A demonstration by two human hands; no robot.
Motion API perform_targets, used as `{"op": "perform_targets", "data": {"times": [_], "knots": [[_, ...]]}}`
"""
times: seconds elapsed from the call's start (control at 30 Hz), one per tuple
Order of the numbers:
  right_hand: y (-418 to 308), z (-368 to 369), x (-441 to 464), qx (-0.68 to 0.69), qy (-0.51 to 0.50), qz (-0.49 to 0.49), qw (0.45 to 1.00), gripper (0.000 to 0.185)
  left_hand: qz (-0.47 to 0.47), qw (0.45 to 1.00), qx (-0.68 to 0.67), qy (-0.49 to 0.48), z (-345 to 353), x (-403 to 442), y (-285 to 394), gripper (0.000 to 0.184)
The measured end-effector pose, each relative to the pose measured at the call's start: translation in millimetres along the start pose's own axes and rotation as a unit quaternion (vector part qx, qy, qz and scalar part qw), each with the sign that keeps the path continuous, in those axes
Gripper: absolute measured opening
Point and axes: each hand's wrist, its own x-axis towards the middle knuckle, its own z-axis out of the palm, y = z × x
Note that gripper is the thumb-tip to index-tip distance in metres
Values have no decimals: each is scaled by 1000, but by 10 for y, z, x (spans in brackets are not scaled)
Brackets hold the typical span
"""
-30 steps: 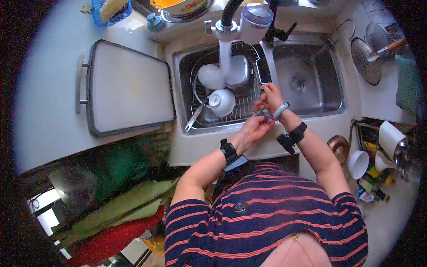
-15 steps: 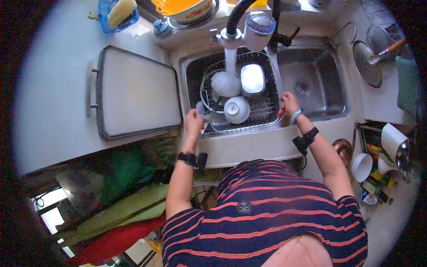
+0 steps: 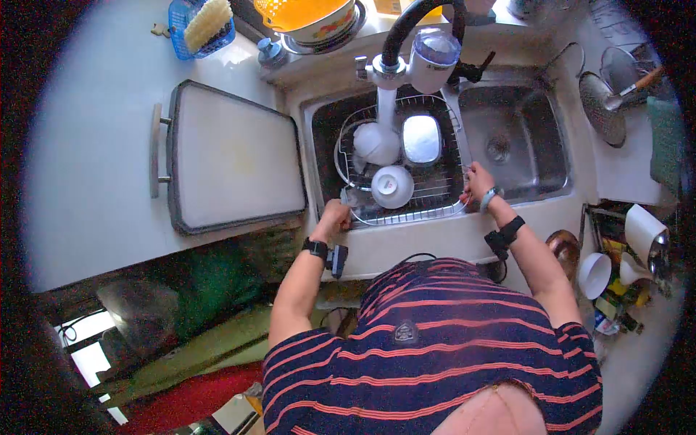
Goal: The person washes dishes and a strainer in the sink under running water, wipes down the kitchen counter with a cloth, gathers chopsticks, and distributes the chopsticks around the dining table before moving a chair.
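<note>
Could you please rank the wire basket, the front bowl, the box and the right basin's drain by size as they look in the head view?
1. Wire basket
2. Front bowl and box: too alike to rank surely
3. Drain

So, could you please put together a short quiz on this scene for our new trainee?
1. True or false: the wire rack sits in the left basin of the sink.
2. Where is the person's right hand?
A) on the faucet
B) at the right edge of the wire rack
C) on the floor of the right basin
3. Fill in the missing word: the white bowl nearest the person lies upside ____, its foot ring showing.

Key: 1. True. 2. B. 3. Down.
</note>
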Motion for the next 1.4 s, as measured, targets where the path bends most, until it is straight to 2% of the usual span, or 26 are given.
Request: {"op": "perform_targets", "data": {"times": [0.03, 0.17, 0.23, 0.27, 0.33, 0.37, 0.4, 0.43, 0.5, 0.57, 0.7, 0.77, 0.87, 0.9, 0.93, 0.97, 1.0, 1.03, 1.07, 1.1, 1.13, 1.17, 1.2, 1.27, 1.33, 1.4], "knots": [[58, -2, 52, 8, -2, -10, 1000, 8, 29, 996, -72, -41, -2, 35, -106, 26], [279, -51, 305, -52, -2, -52, 997, 8, 24, 987, -128, -94, -48, -29, -132, 26], [74, -30, 89, -35, -2, -35, 999, 10, -20, 996, -19, -79, -61, -83, -26, 26], [5, -20, 1, -16, 0, -17, 1000, 11, -22, 996, -20, -80, -86, -21, -104, 26], [150, -46, 153, -65, 2, -37, 997, 10, 36, 985, 31, -167, -146, 71, -234, 23], [239, -69, 238, -111, 3, -60, 992, 10, 35, 985, 31, -168, -159, 33, -256, 23], [266, -84, 267, -111, 4, -59, 992, 10, 38, 983, -70, -166, -191, -203, -106, 21], [287, -88, 284, -88, -3, -49, 995, 9, 40, 971, -171, -162, -221, -382, 17, 20], [311, -109, 264, -65, -12, -35, 997, 9, 30, 962, -210, -173, -248, -465, 167, 16], [256, -123, 216, 37, -65, 4, 997, 9, 25, 945, -272, -179, -293, -558, 242, 15], [345, -108, 303, -44, -16, -63, 997, 7, 95, 929, -302, -192, -348, -404, 310, 22], [339, -124, 301, -181, 22, -116, 976, 7, 92, 930, -310, -175, -410, -308, 389, 25], [343, -124, 310, -148, 14, -135, 980, 9, 79, 934, -329, -114, -487, 29, 397, 28], [318, -113, 286, -147, 16, -137, 980, 9, 189, 976, -100, 44, -478, 92, 446, 27], [292, -100, 245, -117, 12, -128, 985, 10, 282, 928, 139, 200, -485, 199, 485, 27], [257, -86, 200, -88, 9, -118, 989, 11, 346, 841, 367, 195, -492, 836, 194, 26], [226, -74, 163, -85, 10, -119, 989, 11, 348, 839, 369, 195, -449, 967, 148, 26], [209, -77, 128, -63, 3, -107, 992, 8, 256, 931, 240, 105, -333, 1025, 154, 28], [193, -71, 116, -40, -4, -94, 995, 5, 154, 983, 100, 10, -244, 1089, 168, 30], [359, -100, 267, -39, -2, -94, 995, 5, 155, 983, 102, 9, -191, 1115, 255, 30], [678, -163, 549, -131, 27, -189, 973, 5, 102, 991, -87, -3, -154, 1117, 399, 23], [862, -200, 706, -222, 55, -280, 932, 5, 43, 961, -273, -14, -139, 1085, 546, 17], [747, -175, 587, -221, 57, -277, 933, 5, 42, 962, -271, -16, -149, 940, 731, 17], [268, -69, 147, -103, 16, -154, 982, 5, 8, 947, -318, 40, -186, 625, 1102, 21], [259, -71, 138, -108, 21, -139, 984, 6, -10, 953, -291, 80, -331, 1127, 985, 17], [178, -56, 120, -111, 30, -130, 985, 7, 117, 965, -222, 83, -438, 1266, 1155, 17]]}}
